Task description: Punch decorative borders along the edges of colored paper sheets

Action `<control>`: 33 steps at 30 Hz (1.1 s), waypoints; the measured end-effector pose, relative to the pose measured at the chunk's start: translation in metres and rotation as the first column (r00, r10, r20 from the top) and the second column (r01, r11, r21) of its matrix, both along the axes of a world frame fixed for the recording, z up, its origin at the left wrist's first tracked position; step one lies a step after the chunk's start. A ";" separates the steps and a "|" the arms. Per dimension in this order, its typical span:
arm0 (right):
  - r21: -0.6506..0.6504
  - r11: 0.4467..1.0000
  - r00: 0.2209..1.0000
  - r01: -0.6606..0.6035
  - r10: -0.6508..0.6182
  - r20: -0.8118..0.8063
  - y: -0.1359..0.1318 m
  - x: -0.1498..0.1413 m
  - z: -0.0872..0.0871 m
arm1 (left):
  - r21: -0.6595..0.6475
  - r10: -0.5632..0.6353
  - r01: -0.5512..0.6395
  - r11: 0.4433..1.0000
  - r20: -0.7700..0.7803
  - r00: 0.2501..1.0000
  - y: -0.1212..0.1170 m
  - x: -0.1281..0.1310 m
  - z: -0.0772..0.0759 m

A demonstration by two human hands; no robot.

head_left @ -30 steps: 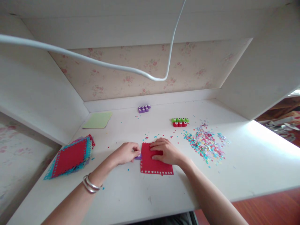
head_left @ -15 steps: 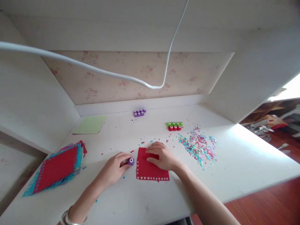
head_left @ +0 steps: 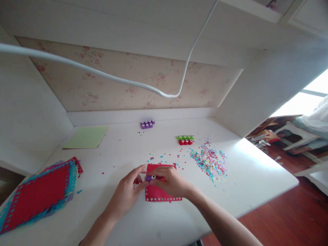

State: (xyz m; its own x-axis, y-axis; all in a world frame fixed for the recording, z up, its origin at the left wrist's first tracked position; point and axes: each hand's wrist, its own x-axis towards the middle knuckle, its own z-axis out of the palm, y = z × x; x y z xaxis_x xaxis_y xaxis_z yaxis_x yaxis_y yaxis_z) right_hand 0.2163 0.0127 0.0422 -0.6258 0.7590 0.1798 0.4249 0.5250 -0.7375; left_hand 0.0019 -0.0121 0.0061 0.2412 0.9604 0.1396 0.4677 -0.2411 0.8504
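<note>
A small purple paper punch (head_left: 149, 178) with a white top sits at the left edge of a red sheet of paper (head_left: 161, 194). My left hand (head_left: 129, 186) has its thumb and forefinger closed on the punch from the left. From the right, my right hand (head_left: 171, 181) reaches over the sheet, its thumb and fingers about the same punch. Small punched shapes run along the sheet's left and bottom edges. My fingers hide part of the punch and the sheet's middle.
A stack of punched red and blue sheets (head_left: 43, 188) lies at left, pale green paper (head_left: 85, 137) behind it. Purple punches (head_left: 147, 124) stand near the wall, green and red punches (head_left: 186, 139) farther right. Confetti (head_left: 208, 159) is heaped at right. A white cable (head_left: 128, 81) hangs in front.
My left hand has brought the purple punch right, onto the red sheet's left edge. My right hand has shifted left to meet it. The view has turned slightly right.
</note>
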 end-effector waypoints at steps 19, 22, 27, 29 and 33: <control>0.151 0.478 0.383 0.865 -0.825 0.417 0.195 0.169 0.017 | 0.117 0.008 0.004 0.993 -0.101 0.995 -0.004 -0.002 -0.007; 0.187 0.478 0.336 0.858 -0.799 0.499 0.205 0.170 0.008 | 0.112 0.009 0.003 0.994 -0.106 0.994 -0.004 -0.002 -0.005; 0.213 0.501 0.296 0.839 -0.747 0.595 0.210 0.170 -0.002 | 0.081 -0.010 0.019 0.997 -0.120 0.993 -0.003 -0.003 -0.002; 0.221 0.509 0.285 0.832 -0.734 0.617 0.209 0.169 -0.006 | 0.087 -0.005 0.015 0.996 -0.115 0.993 -0.002 -0.003 -0.003; 0.239 0.521 0.277 0.820 -0.725 0.630 0.204 0.167 -0.006 | 0.093 -0.010 0.020 0.995 -0.111 0.994 -0.001 -0.004 -0.005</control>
State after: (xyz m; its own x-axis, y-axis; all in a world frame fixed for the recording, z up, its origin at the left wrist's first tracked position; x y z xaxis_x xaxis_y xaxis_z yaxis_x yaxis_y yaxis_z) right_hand 0.3828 0.2170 0.0362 0.3584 0.9301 -0.0803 0.9179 -0.3668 -0.1515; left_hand -0.0022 -0.0130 0.0010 0.2743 0.9404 0.2010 0.5531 -0.3252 0.7670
